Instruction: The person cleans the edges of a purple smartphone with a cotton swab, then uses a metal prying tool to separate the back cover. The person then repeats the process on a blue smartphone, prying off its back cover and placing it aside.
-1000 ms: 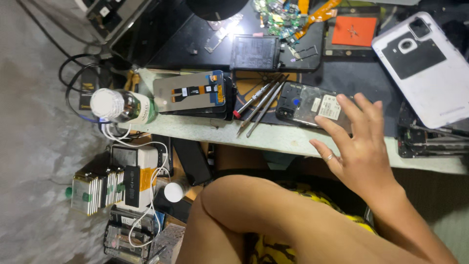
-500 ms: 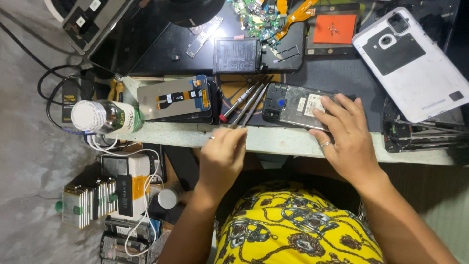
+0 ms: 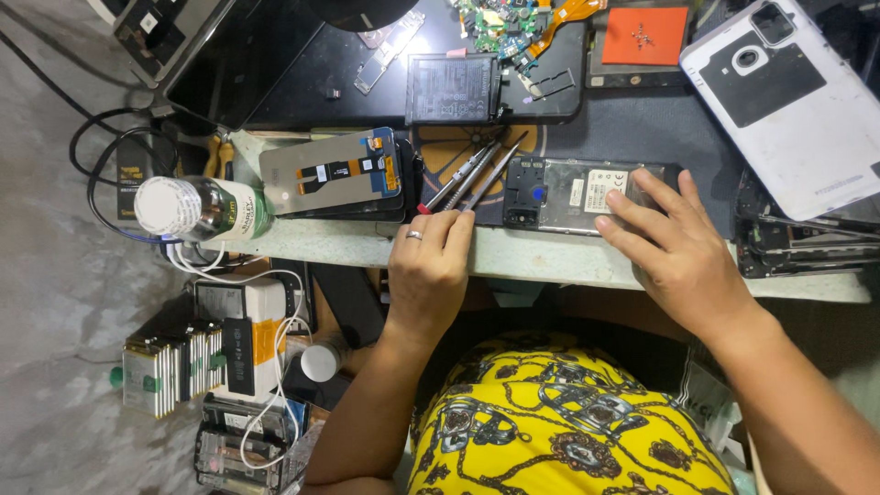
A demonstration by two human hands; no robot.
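The left hand (image 3: pixel 429 270), a ring on one finger, rests at the bench edge (image 3: pixel 541 257) with fingers curled loosely at the handles of three thin tools (image 3: pixel 469 174), gripping nothing that can be made out; the right hand (image 3: pixel 674 252) lies flat and spread, fingertips pressing an opened phone (image 3: pixel 564 194). The phone, back removed and a blue part exposed, lies on the dark mat (image 3: pixel 642 137) between the tools and a white back cover (image 3: pixel 788 105). A screen panel (image 3: pixel 332 172) and bottle (image 3: pixel 197 209) lie to the left, a battery (image 3: pixel 452 88) beyond.
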